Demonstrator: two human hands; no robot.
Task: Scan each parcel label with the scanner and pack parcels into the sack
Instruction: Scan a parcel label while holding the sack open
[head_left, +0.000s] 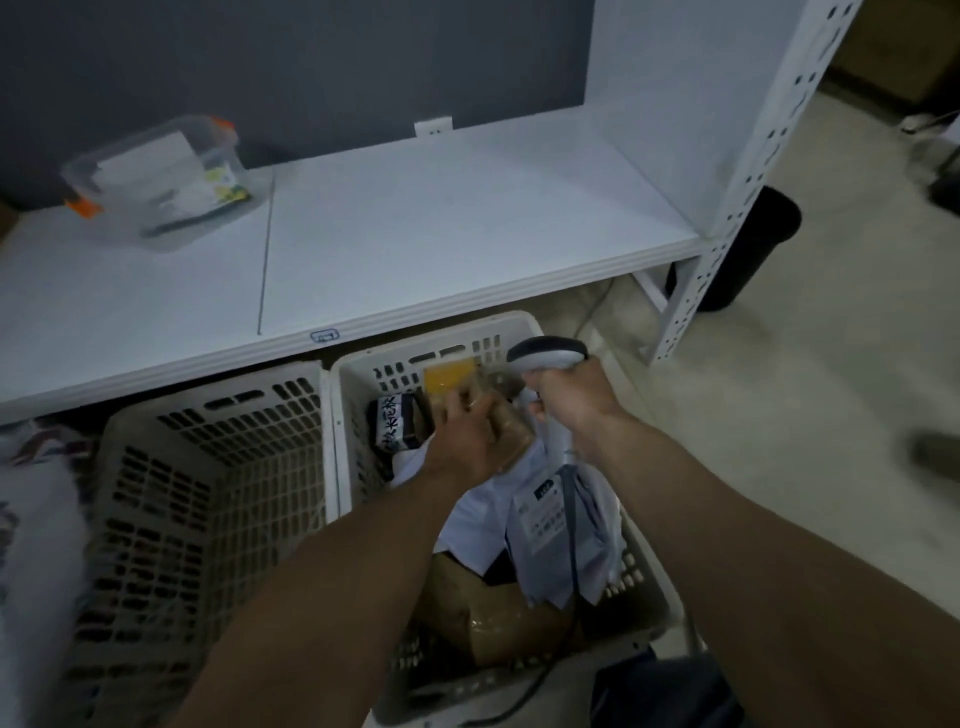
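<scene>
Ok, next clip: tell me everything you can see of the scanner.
The scanner is a handheld gun type that looks like plastic, with a pale grey head, a dark top and its nose aimed left. Its handle is mostly hidden inside the right hand, which holds it above the far end of the parcel basket. The nose sits close to the brown parcel that the left hand holds; contact is unclear. A dark cable hangs below the hand, apparently its lead.
</scene>
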